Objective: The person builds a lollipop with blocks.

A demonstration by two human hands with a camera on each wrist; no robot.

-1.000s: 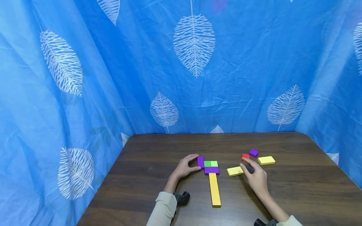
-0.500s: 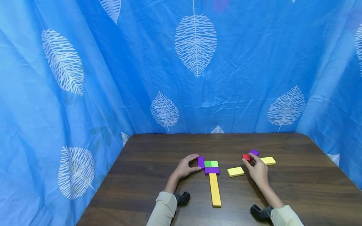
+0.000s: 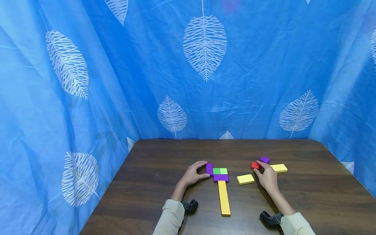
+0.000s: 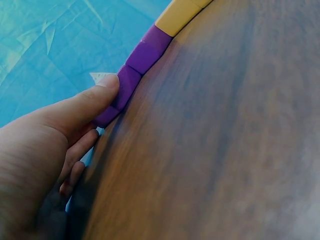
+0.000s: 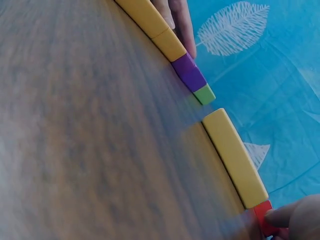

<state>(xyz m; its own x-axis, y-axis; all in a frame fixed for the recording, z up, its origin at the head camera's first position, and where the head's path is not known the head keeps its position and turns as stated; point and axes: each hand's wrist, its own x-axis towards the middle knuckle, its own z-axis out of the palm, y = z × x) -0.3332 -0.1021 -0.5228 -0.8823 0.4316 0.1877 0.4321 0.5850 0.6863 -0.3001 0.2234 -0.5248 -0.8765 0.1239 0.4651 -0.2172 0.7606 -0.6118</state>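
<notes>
Between thumb and fingers, left hand grips purple block, right hand red block.

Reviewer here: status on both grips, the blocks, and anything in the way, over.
Left grip pinching upright-set purple block. Right grip pinching red block. Nearer pale yellow block between right grip and crosswise purple block, possibly in the way.

In the head view, the right hand hides the left end of the farther yellow block and part of the red block; both sleeves run off the bottom edge; in the left wrist view, the left hand covers part of the left purple block, and the yellow strip is cut off above; the tabletop looks blurred.
</notes>
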